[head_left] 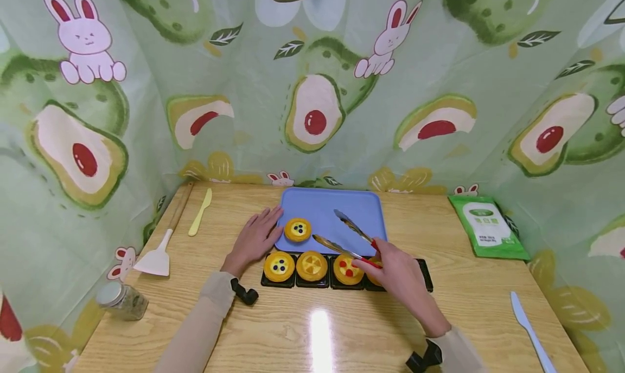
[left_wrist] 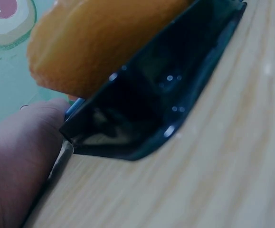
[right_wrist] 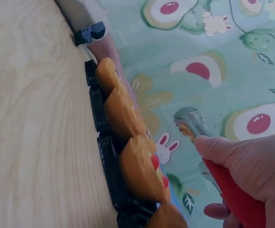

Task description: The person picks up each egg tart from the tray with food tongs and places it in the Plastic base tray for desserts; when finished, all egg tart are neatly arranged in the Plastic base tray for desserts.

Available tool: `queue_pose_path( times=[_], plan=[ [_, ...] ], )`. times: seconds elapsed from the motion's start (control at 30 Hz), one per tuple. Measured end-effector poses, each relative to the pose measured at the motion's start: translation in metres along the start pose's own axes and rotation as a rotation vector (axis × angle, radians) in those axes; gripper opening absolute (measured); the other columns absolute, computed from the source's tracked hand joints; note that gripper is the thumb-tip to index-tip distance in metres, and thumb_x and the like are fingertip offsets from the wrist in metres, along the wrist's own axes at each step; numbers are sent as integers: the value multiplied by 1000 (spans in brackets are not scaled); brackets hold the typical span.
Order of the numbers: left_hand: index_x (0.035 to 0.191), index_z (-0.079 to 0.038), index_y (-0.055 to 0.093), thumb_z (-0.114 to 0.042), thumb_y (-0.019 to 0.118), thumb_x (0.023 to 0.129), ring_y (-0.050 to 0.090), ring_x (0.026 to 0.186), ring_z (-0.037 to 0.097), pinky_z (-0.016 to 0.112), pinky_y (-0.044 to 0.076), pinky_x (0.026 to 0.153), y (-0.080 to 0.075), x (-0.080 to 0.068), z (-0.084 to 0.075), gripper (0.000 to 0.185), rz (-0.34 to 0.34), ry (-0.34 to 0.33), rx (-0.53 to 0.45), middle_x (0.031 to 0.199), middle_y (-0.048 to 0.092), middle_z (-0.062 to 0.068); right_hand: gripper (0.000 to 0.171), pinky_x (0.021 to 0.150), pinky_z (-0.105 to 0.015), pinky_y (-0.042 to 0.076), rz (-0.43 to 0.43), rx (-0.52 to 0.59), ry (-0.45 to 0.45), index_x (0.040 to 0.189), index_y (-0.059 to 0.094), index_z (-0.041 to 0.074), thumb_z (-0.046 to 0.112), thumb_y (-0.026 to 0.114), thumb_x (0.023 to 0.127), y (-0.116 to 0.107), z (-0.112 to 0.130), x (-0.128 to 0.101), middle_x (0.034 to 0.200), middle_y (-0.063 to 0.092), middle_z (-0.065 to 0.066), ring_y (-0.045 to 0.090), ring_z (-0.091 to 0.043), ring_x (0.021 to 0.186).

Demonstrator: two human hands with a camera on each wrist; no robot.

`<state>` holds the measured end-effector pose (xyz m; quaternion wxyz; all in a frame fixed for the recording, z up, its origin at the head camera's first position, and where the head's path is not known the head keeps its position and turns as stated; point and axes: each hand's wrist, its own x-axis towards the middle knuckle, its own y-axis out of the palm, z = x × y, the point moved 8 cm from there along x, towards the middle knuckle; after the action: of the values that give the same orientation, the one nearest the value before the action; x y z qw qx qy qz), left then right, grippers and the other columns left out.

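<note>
Gripping open tongs [head_left: 349, 237] over the blue tray [head_left: 361, 207], right hand [head_left: 397, 272] covers one tart; left hand [head_left: 254, 237] rests flat.

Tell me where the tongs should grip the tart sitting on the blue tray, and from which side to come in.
Grip the tart across its crust rim, one tip on each side. Come from the right, where the open tongs in the right hand already point; the left hand rests at the blue tray edge, blocking the left.
</note>
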<state>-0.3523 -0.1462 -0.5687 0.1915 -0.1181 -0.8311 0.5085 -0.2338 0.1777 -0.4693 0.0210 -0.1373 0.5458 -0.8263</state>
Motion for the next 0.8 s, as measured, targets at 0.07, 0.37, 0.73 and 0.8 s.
queue_pose_path(
  times=[0.07, 0.37, 0.73, 0.8],
  plan=[
    [166, -20, 31, -48, 40, 111, 22, 159, 28, 54, 16, 128, 0, 0, 0, 62, 0, 0, 1, 171, 28, -2, 53, 40, -27, 35, -5, -7, -40, 102, 64, 9, 56, 80, 86, 1, 8, 3, 72, 58, 4, 46, -8, 52],
    [166, -21, 31, -50, 38, 111, 22, 159, 29, 54, 16, 128, 0, 0, 0, 63, 2, 9, 10, 171, 28, -2, 52, 41, -24, 18, -53, -34, -155, 92, 58, 10, 55, 82, 85, 8, 33, 15, 63, 37, 5, 29, -10, 49],
    [165, -18, 33, -47, 42, 111, 25, 158, 31, 56, 18, 127, -2, -1, -2, 63, -8, 22, 6, 171, 31, 1, 48, 41, -24, 23, 24, -62, -170, 95, 64, 10, 54, 82, 85, 26, 51, 32, 60, 41, 5, 38, -11, 46],
    [165, -18, 33, -47, 42, 111, 25, 158, 31, 56, 18, 127, -2, -1, -2, 62, -6, 21, 5, 170, 31, 1, 49, 40, -24, 22, 29, -87, -171, 100, 67, 9, 54, 81, 86, 30, 53, 35, 61, 42, 4, 38, -10, 45]
  ],
)
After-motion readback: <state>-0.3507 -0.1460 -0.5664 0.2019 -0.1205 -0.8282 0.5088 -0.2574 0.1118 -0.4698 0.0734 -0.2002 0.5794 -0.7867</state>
